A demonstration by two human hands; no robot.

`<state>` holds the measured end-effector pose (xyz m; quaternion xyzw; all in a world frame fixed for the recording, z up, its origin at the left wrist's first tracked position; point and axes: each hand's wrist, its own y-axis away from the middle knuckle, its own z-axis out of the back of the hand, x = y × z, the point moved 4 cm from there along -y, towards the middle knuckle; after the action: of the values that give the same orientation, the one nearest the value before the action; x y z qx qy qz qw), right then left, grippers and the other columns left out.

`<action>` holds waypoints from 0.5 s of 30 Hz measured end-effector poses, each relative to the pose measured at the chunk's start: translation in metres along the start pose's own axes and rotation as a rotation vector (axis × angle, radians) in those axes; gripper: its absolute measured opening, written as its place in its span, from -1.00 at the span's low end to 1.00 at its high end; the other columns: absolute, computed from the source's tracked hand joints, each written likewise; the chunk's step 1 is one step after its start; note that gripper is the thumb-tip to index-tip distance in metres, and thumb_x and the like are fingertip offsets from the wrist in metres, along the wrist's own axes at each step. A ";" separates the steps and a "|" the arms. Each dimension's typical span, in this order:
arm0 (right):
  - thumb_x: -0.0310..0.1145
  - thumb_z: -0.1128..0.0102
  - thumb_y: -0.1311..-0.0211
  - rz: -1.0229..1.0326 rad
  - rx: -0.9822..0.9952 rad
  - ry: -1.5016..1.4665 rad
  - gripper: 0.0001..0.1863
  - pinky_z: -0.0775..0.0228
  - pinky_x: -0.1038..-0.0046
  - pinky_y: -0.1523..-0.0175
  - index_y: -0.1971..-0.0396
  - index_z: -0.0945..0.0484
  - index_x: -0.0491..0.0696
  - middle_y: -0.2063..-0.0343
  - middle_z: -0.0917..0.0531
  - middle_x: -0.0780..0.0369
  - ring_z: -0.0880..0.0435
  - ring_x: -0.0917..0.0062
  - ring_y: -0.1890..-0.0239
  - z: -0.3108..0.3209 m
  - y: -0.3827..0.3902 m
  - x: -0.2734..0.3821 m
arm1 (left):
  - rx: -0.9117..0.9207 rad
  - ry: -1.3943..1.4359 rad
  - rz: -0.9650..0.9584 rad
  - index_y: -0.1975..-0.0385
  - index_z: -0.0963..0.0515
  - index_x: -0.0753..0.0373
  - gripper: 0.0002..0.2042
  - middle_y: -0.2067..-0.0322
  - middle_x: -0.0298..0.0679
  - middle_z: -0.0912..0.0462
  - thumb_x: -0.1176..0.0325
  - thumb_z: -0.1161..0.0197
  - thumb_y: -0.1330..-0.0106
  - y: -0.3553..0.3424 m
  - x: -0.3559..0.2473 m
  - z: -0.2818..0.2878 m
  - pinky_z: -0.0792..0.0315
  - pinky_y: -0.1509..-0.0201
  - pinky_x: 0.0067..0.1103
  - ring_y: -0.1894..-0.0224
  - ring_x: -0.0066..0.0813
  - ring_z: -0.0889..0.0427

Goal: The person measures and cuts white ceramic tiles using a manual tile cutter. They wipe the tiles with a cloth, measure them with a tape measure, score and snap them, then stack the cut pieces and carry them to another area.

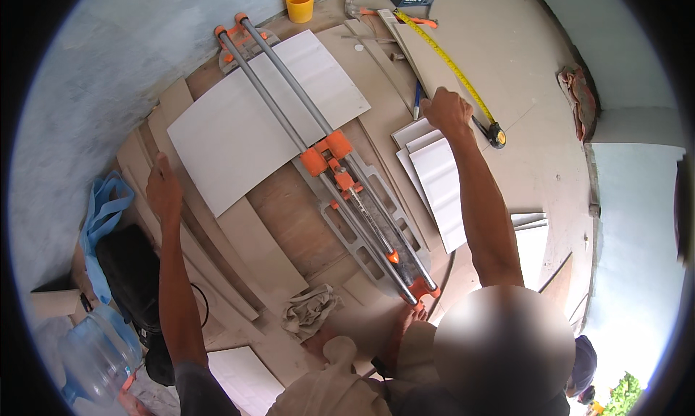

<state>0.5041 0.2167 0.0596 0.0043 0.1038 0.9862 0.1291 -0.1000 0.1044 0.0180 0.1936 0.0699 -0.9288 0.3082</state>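
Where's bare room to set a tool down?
Biggest: upper-right floor, between tape measure and rag by the wall. Smaller: brown patch bordered by white sheet and cutter. Crowded: far left, with strap, black bag and jug; also the white stack beside the right forearm.

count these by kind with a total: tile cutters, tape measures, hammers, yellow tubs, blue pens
Tile cutter: 1
Tape measure: 1
Hammer: 1
Yellow tub: 1
Blue pen: 1
Total: 5
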 end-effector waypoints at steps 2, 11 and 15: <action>0.05 -0.18 -0.28 -0.029 0.020 -0.029 -0.50 -0.47 0.05 -0.16 0.12 -0.69 -0.11 0.14 -0.77 -0.06 -0.74 0.04 -0.01 -0.021 -0.002 -0.026 | -0.041 0.126 -0.027 0.25 -0.67 0.41 -0.28 0.32 0.10 -0.70 -0.26 0.14 -0.56 0.022 -0.017 0.006 -0.44 0.01 -0.16 0.20 0.10 -0.67; -0.10 -0.14 -0.25 -0.086 0.052 -0.152 -0.59 -0.51 0.10 -0.14 0.26 -0.77 -0.14 0.17 -0.77 -0.06 -0.76 0.04 0.00 -0.012 0.004 0.012 | -0.104 0.245 -0.059 0.46 -0.51 0.40 -0.42 0.57 -0.13 -0.50 -0.06 0.05 -0.61 0.044 -0.004 0.014 -0.33 0.26 -0.31 0.44 -0.29 -0.46; -0.13 -0.17 -0.22 -0.139 -0.044 -0.222 -0.61 -0.53 0.11 -0.12 0.24 -0.76 -0.14 0.17 -0.78 -0.04 -0.76 0.06 0.01 -0.018 -0.003 -0.002 | -0.160 0.275 -0.118 0.46 -0.50 0.40 -0.44 0.58 -0.15 -0.47 -0.03 0.03 -0.61 0.050 -0.010 0.008 -0.34 0.28 -0.33 0.47 -0.31 -0.44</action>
<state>0.5059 0.2158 0.0418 0.1036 0.0674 0.9703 0.2078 -0.0654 0.0675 0.0289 0.2893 0.1962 -0.9015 0.2552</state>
